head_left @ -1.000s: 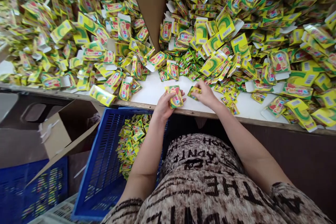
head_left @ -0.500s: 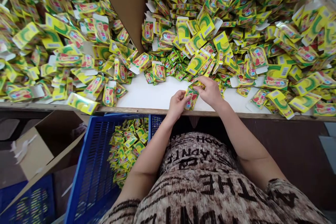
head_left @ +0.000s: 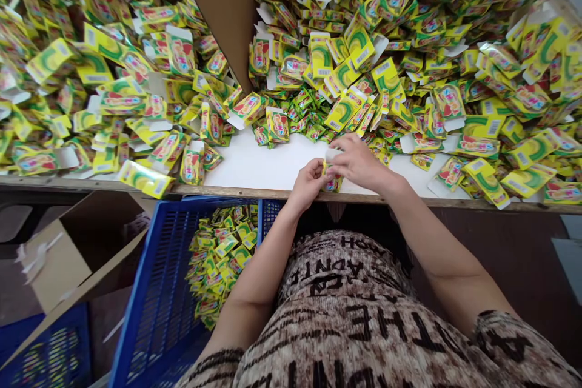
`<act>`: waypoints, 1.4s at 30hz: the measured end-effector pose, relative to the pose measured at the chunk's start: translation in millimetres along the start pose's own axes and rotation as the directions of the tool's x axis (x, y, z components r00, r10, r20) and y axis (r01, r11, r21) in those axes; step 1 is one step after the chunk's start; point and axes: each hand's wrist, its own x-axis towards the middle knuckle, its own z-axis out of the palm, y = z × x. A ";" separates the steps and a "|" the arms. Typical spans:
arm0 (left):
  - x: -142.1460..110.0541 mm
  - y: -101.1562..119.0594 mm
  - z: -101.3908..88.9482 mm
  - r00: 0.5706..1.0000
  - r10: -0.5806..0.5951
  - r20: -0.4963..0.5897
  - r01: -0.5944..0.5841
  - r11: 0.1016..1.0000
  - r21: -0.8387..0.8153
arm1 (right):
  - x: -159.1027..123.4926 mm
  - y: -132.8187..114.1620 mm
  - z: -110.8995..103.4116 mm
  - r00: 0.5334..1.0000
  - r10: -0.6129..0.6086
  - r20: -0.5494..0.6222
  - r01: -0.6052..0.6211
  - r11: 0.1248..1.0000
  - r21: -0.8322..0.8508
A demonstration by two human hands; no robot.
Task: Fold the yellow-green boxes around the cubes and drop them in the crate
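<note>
Head view: we see the left hand (head_left: 306,184), thumb and fingers closed on a little box (head_left: 333,185) by the near edge of the table (head_left: 264,163), maybe to keep it still. The right hand (head_left: 361,163) is half curled at its white flap (head_left: 331,153); we can't tell if it grips. At 8 o'clock, a blue crate (head_left: 144,282) holds many small yellow packs (head_left: 219,267). At 12 lie green packs (head_left: 310,110); at 1, heaped boxes (head_left: 386,76); at 11, a cardboard wall (head_left: 222,6) perhaps splits the piles.
</note>
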 end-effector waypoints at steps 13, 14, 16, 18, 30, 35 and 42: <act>-5.3 23.5 -2.2 0.982 -0.188 -0.015 0.183 0.971 -0.154 | -30.2 -11.6 47.7 0.823 0.563 -0.077 -0.330 0.584 0.742; -4.4 24.6 -1.5 0.984 -0.171 -0.046 0.162 0.974 -0.161 | -26.0 -12.0 46.8 0.818 0.562 -0.124 -0.319 0.622 0.715; -2.5 23.9 0.3 0.984 -0.099 -0.151 0.078 0.987 -0.137 | -18.2 -10.1 44.2 0.816 0.550 -0.179 -0.282 0.647 0.708; -0.5 20.1 2.2 0.968 0.011 -0.252 -0.026 0.998 -0.057 | -13.4 -6.4 42.8 0.820 0.550 -0.160 -0.256 0.602 0.756; 15.0 10.8 -0.2 0.952 0.201 -0.233 -0.165 0.973 0.163 | -15.1 -3.5 52.2 0.776 0.600 -0.195 -0.286 0.610 0.739; 9.1 13.2 -4.7 0.942 0.283 -0.181 -0.227 0.933 0.279 | -21.4 -1.3 53.0 0.819 0.513 -0.258 -0.234 0.709 0.666; 2.1 7.3 -15.8 0.954 0.300 -0.016 -0.272 0.888 0.371 | -40.5 -7.8 62.4 0.858 0.308 -0.410 -0.128 0.903 0.410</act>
